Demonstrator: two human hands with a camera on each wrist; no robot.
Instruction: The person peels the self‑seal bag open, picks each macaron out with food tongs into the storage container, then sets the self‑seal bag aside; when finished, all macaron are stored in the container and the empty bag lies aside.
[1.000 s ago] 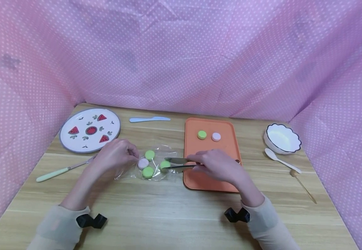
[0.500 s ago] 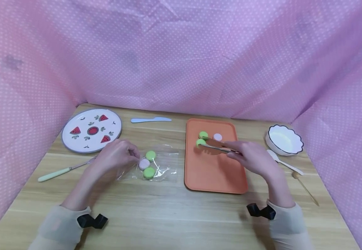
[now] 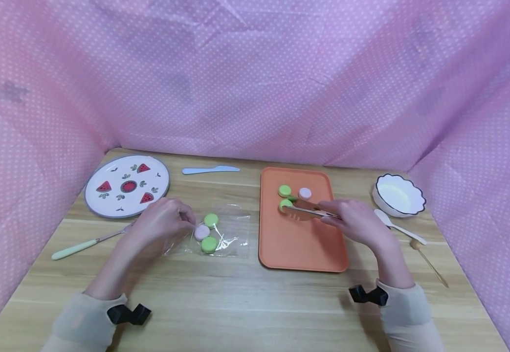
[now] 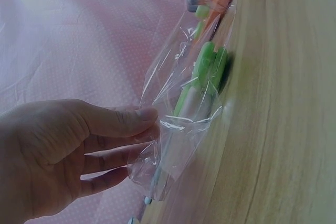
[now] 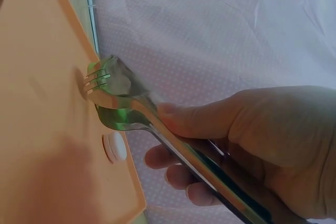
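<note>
My left hand [image 3: 163, 221] pinches the edge of a clear plastic bag [image 4: 173, 124] between thumb and fingers. Inside the bag lie two green macarons [image 3: 209, 244] and a pale pink macaron [image 3: 202, 232]. Over the orange tray [image 3: 299, 254], my right hand [image 3: 359, 222] grips metal serving tongs [image 5: 181, 153], one tip shaped like a fork. Between the tong tips is another green macaron [image 3: 285, 204], low over the tray. Just behind it sit a green macaron [image 3: 284, 190] and a pale pink macaron [image 3: 305, 193].
Far left is a watermelon-patterned plate [image 3: 118, 190], with a green-handled utensil [image 3: 76, 249] in front. A blue knife [image 3: 210, 169] lies at the back. On the right stand a scalloped white bowl [image 3: 399, 195], a white spoon [image 3: 400, 227] and a thin gold-coloured stick [image 3: 431, 265].
The tongs took a green macaron from the bag rightward to the tray, where my right hand now holds them nearly still. My left hand has stayed at the bag.
</note>
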